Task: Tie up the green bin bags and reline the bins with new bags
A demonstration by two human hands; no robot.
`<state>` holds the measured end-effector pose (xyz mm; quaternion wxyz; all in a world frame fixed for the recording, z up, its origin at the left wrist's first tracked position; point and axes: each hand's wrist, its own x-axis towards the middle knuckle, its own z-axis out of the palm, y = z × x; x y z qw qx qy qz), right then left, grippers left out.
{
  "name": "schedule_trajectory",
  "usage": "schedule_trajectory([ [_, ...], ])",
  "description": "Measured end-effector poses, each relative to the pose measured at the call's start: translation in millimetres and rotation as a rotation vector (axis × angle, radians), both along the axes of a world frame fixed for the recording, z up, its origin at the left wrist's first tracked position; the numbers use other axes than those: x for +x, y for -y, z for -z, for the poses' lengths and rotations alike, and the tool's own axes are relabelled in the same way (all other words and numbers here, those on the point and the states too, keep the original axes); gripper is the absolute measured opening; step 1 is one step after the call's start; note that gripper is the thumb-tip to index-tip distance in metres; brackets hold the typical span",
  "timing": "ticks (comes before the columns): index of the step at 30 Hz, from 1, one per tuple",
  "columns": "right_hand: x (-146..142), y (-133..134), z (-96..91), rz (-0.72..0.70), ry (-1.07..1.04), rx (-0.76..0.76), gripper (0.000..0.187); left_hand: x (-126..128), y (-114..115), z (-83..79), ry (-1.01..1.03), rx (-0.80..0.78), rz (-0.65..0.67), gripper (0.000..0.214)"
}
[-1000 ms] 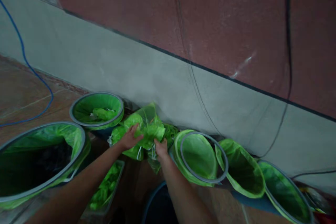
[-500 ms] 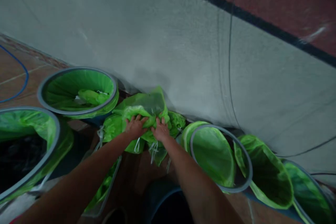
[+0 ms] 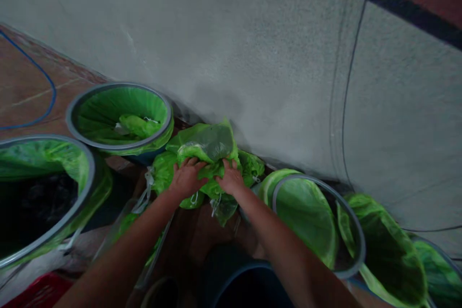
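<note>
A pile of green plastic bags [image 3: 207, 147] with white drawstrings lies on the floor against the grey wall. My left hand [image 3: 186, 179] presses on the pile's left side with its fingers curled into the plastic. My right hand [image 3: 230, 179] grips the bags just to the right, fingers closed on a fold. The two hands sit close together, almost touching. Below the hands, loose drawstrings hang from the bags.
Round bins with grey rims and green liners stand around: one behind left [image 3: 121, 118], a large one at far left [image 3: 43, 192], and tilted ones to the right [image 3: 314, 216]. A dark blue bin [image 3: 234, 284] is below my arms. A blue cable [image 3: 43, 82] crosses the brown floor.
The view has tipped down and closer to the wall. Both hands have pushed a little further into the bag pile and tightened on it.
</note>
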<state>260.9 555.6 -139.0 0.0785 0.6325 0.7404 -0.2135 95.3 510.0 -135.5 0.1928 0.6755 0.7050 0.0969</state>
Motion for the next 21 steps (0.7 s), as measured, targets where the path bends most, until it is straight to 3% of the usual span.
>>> schedule_trajectory([
  [3,-3,20,-30.3,-0.034,0.015,0.031,0.067,-4,45,-12.8,0.177,0.043,-0.184,0.047],
  [7,-12,58,-55.5,-0.146,-0.022,0.081,0.053,-8,131,-5.7,0.374,-0.129,-0.416,0.037],
  [10,-30,100,-56.2,-0.345,-0.101,-0.007,0.039,-9,199,9.5,0.367,-0.290,-0.533,0.034],
  [13,-59,145,-43.0,-0.572,-0.162,-0.164,0.029,-12,246,23.0,0.313,-0.391,-0.670,0.037],
  [16,-92,177,-19.5,-0.652,-0.190,-0.265,0.031,-19,260,29.7,0.296,-0.343,-0.788,0.043],
  [21,-132,181,28.0,-0.442,-0.276,-0.268,0.040,-33,232,36.0,0.325,-0.177,-0.892,0.064],
])
